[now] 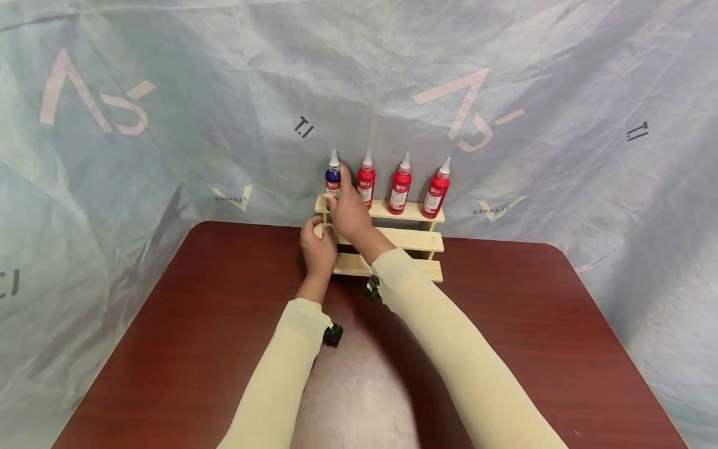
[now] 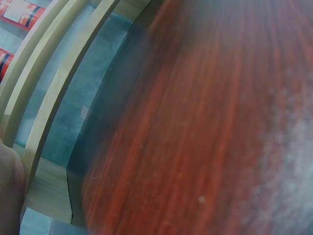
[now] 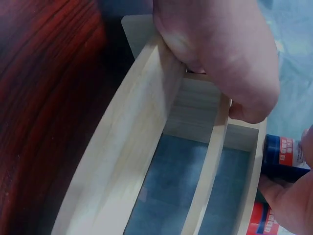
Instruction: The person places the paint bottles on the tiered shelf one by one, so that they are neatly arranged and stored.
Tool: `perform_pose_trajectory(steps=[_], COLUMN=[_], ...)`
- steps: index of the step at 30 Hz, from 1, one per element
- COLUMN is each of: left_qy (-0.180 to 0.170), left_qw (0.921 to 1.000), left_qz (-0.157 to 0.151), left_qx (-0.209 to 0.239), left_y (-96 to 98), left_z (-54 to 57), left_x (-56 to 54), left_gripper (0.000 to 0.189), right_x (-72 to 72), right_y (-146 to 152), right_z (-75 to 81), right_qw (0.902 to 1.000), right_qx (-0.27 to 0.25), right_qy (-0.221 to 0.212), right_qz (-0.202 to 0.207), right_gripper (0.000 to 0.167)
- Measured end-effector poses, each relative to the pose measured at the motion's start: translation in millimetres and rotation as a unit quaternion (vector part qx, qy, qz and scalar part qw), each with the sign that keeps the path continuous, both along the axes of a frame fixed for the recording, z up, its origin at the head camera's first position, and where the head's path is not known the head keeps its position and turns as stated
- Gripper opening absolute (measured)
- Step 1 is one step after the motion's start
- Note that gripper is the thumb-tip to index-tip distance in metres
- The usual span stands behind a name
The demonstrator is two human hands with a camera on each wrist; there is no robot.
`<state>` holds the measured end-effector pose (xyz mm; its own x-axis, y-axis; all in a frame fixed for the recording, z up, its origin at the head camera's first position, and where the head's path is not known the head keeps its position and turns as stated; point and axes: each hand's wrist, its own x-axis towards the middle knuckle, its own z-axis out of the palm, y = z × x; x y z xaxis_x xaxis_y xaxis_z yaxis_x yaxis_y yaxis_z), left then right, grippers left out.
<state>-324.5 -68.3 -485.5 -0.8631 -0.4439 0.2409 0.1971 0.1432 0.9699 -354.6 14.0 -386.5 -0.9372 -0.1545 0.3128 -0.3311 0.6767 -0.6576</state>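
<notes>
A blue bottle (image 1: 333, 178) with a pointed white cap stands at the left end of the top tier of a pale wooden three-tier rack (image 1: 412, 239). My right hand (image 1: 350, 212) holds this bottle, thumb and fingers on either side of it. At the rack's left end, my left hand (image 1: 318, 247) grips the wood. The right wrist view shows the left hand (image 3: 220, 58) over the tiers' end, and the blue bottle (image 3: 279, 151) beside the right hand (image 3: 293, 200). Three red bottles (image 1: 400, 189) stand in a row to the right on the top tier.
The rack stands at the back edge of a dark red-brown wooden table (image 1: 224, 324). Behind it hangs a grey printed sheet (image 1: 247, 112), close to the bottles. The two lower tiers (image 1: 350, 265) show no bottles.
</notes>
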Motion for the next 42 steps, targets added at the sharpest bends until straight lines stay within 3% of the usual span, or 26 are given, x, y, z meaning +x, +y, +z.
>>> perform_pose_trajectory(steps=[12,29,36,42], left_qy=[-0.012,-0.003,0.007,0.006], left_qw=[0.9999,1.0,0.9999,0.9998], left_qz=[-0.007,-0.007,0.002,-0.008], left_qx=[0.007,0.001,-0.008,-0.016], left_y=[-2.6,-4.0,-3.5,-2.6], left_z=[-3.2,-2.3,-3.0,-3.0], left_x=[1.1,0.1,-1.0,-0.7], left_gripper=[0.033,0.031,0.03,0.028], right_x=[-2.9,-4.2,-1.5,2.5], right_y=[-7,-13,-14,-12], right_z=[-6.2,-9.0,-2.9,6.5], right_qw=[0.9998,0.9975,0.996,0.9949], right_qx=[-0.003,-0.068,-0.082,-0.085], right_qy=[-0.006,0.015,0.034,0.052], right_qz=[-0.021,-0.013,-0.007,-0.011], right_gripper=[0.087,0.091,0.093,0.091])
